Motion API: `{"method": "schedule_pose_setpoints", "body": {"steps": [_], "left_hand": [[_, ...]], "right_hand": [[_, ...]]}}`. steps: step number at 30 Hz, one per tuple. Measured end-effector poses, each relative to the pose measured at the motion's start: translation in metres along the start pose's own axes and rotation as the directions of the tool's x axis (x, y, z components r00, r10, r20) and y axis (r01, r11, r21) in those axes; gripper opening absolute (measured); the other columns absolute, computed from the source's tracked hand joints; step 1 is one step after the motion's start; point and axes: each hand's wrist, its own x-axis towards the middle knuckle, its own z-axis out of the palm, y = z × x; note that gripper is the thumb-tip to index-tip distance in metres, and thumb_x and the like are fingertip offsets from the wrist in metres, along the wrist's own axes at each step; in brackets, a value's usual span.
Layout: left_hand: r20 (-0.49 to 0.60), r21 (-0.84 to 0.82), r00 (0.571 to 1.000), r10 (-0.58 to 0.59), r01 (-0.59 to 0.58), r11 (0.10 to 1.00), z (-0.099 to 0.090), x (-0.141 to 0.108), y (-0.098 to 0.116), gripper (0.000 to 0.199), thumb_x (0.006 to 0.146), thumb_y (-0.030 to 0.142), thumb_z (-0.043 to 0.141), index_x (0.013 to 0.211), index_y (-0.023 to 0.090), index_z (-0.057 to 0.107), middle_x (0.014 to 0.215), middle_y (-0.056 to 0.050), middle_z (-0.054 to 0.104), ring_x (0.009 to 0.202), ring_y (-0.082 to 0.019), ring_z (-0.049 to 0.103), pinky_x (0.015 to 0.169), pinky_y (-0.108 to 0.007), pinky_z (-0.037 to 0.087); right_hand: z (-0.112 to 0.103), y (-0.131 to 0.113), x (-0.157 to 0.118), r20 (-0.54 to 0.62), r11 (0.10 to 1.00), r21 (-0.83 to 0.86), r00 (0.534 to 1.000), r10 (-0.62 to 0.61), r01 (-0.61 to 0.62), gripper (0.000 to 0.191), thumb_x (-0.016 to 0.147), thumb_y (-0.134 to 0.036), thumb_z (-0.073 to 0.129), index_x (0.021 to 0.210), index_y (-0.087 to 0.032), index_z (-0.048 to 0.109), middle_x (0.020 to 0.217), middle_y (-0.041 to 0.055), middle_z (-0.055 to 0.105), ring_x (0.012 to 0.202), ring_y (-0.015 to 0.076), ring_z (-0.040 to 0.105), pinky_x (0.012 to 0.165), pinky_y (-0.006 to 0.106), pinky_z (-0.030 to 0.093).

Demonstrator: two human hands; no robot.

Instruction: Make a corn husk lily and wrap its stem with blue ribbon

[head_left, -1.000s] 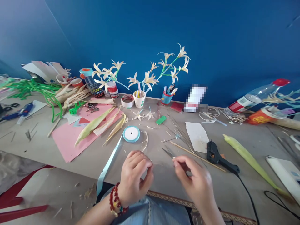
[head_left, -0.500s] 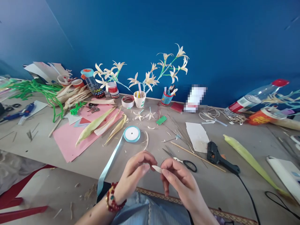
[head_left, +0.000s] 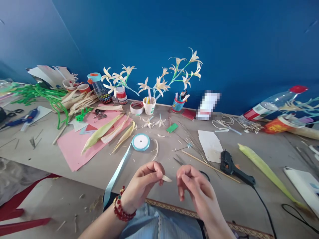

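A small cream petal-shaped piece [head_left: 166, 179] is pinched at its left end between the thumb and fingers of my left hand [head_left: 147, 181], its tip pointing right. Just right of that tip is my right hand [head_left: 193, 184], its fingers curled and not touching the piece; whether it holds anything small is hidden. Scissors [head_left: 178, 160] lie partly covered behind my right hand. Beyond my left hand sits a roll of light blue ribbon [head_left: 140, 142], its loose end trailing to the table's front edge. Two cream flowers [head_left: 160, 121] lie near the paper cup.
Cream flowers on stems stand in a paper cup [head_left: 149, 107] at the back. A black glue gun [head_left: 234, 168], a thin stick [head_left: 209, 166] and a green husk [head_left: 264, 169] lie right. Pink paper [head_left: 72, 149] with husks lies left, a bottle [head_left: 264, 107] back right.
My right hand has let go of the petal piece and moved slightly right. The piece is now in my left hand's fingers. The view has shifted slightly.
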Motion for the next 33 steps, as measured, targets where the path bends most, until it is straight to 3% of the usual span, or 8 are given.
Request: {"method": "schedule_pose_setpoints", "body": {"steps": [4, 11, 15, 19, 25, 29, 33], "left_hand": [[0.02, -0.012, 1.0, 0.003, -0.002, 1.0, 0.0, 0.0, -0.002, 0.016, 0.084, 0.019, 0.066, 0.071, 0.013, 0.059, 0.072, -0.002, 0.053, 0.067, -0.013, 0.048, 0.068, -0.026, 0.036], [-0.017, -0.032, 0.998, 0.061, -0.062, 0.998, -0.001, -0.001, 0.002, 0.02, 0.087, 0.024, 0.059, 0.07, 0.013, 0.059, 0.069, -0.003, 0.052, 0.067, -0.014, 0.046, 0.068, -0.027, 0.036], [0.058, 0.028, 0.998, -0.014, 0.012, 1.0, 0.0, -0.001, 0.001, 0.027, 0.087, 0.035, 0.062, 0.079, 0.01, 0.064, 0.076, -0.007, 0.057, 0.073, -0.017, 0.052, 0.072, -0.03, 0.039], [0.042, -0.022, 0.996, -0.075, 0.076, 0.997, 0.004, 0.001, -0.004, 0.018, 0.08, 0.026, 0.072, 0.073, 0.012, 0.063, 0.07, -0.003, 0.055, 0.068, -0.014, 0.05, 0.071, -0.028, 0.038], [0.094, -0.191, 0.991, -0.097, 0.113, 0.975, 0.0, 0.002, -0.003, 0.024, 0.082, 0.026, 0.069, 0.065, 0.015, 0.055, 0.061, 0.001, 0.047, 0.062, -0.012, 0.044, 0.07, -0.028, 0.04], [0.021, -0.048, 1.0, -0.01, 0.011, 0.999, -0.004, 0.0, 0.001, 0.022, 0.086, 0.03, 0.067, 0.072, 0.013, 0.062, 0.069, -0.002, 0.053, 0.068, -0.013, 0.048, 0.072, -0.026, 0.039], [0.062, 0.02, 0.997, -0.041, 0.04, 0.999, -0.002, -0.001, -0.001, 0.026, 0.082, 0.036, 0.071, 0.079, 0.01, 0.067, 0.075, -0.005, 0.059, 0.074, -0.015, 0.052, 0.074, -0.027, 0.039]], "right_hand": [[0.007, 0.002, 0.001, 0.107, 0.998, -0.016, 0.992, 0.06, -0.058, 0.027, 0.088, -0.044, 0.068, 0.082, -0.017, 0.062, 0.068, -0.0023, 0.058, 0.049, 0.0081, 0.053, 0.046, 0.019, 0.047], [0.005, 0.011, 0.002, 0.086, 0.994, 0.098, 0.995, 0.046, -0.055, 0.027, 0.09, -0.039, 0.066, 0.076, -0.018, 0.057, 0.065, -0.0047, 0.054, 0.045, 0.0059, 0.051, 0.042, 0.016, 0.044], [0.004, 0.01, 0.002, 0.117, 0.997, 0.042, 0.991, 0.059, -0.064, 0.027, 0.092, -0.038, 0.064, 0.076, -0.018, 0.057, 0.065, -0.0038, 0.056, 0.047, 0.0059, 0.051, 0.044, 0.016, 0.044], [0.003, 0.009, 0.002, 0.113, 0.998, -0.006, 0.991, 0.067, -0.067, 0.027, 0.09, -0.039, 0.066, 0.076, -0.017, 0.058, 0.067, -0.0031, 0.057, 0.049, 0.0064, 0.051, 0.046, 0.017, 0.045], [-0.001, 0.011, 0.0, 0.075, 0.99, 0.128, 0.996, 0.046, -0.055, 0.027, 0.088, -0.038, 0.068, 0.073, -0.019, 0.056, 0.061, -0.0054, 0.053, 0.043, 0.0058, 0.049, 0.041, 0.017, 0.042], [-0.001, 0.01, 0.002, 0.04, 0.993, 0.104, 0.998, 0.058, -0.061, 0.026, 0.087, -0.037, 0.07, 0.074, -0.018, 0.058, 0.062, -0.0048, 0.055, 0.045, 0.006, 0.049, 0.042, 0.017, 0.042], [0.001, 0.007, 0.003, 0.048, 0.997, 0.036, 0.996, 0.07, -0.071, 0.028, 0.086, -0.04, 0.069, 0.073, -0.017, 0.059, 0.062, -0.0042, 0.055, 0.046, 0.0068, 0.049, 0.044, 0.018, 0.043]]}}
